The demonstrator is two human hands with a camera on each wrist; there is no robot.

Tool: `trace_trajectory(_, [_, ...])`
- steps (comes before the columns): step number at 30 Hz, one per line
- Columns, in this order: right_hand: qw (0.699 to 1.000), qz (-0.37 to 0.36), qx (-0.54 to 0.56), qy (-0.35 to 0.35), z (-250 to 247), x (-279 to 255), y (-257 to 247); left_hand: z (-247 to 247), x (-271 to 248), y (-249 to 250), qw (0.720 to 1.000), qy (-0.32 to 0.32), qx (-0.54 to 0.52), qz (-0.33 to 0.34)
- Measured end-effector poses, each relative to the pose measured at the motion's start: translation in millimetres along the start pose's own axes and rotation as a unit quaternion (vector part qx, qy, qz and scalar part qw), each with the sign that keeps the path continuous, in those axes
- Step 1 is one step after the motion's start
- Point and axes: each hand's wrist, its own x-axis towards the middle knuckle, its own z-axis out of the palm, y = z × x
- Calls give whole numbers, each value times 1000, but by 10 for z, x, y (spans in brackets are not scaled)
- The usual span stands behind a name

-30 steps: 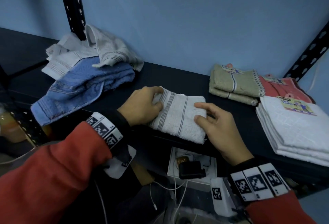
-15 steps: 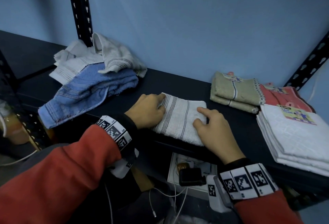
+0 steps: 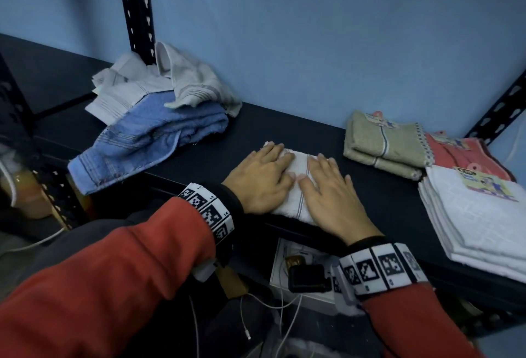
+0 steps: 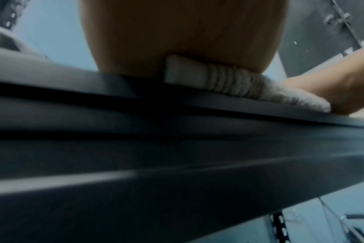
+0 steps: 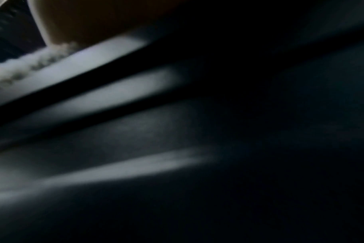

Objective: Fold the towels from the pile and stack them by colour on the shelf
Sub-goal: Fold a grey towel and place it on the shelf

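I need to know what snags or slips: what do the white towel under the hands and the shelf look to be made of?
White towel: likely cotton terry, matte, with a fuzzy looped nap and woven grey stripes. Shelf: probably painted metal, dark and smooth with a faint sheen, on a slotted upright.

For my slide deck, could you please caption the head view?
Both hands, left hand and right hand, press flat on a folded white towel on the shelf.

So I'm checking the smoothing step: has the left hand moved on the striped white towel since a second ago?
Yes. The left hand has flattened and slid right along the striped white towel, toward the olive towels.
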Motion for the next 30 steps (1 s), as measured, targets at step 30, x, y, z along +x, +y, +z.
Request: trace_trajectory(30, [990,-50,131,-17,-342,-261,507,-149,-261,183,980,-92,118,133])
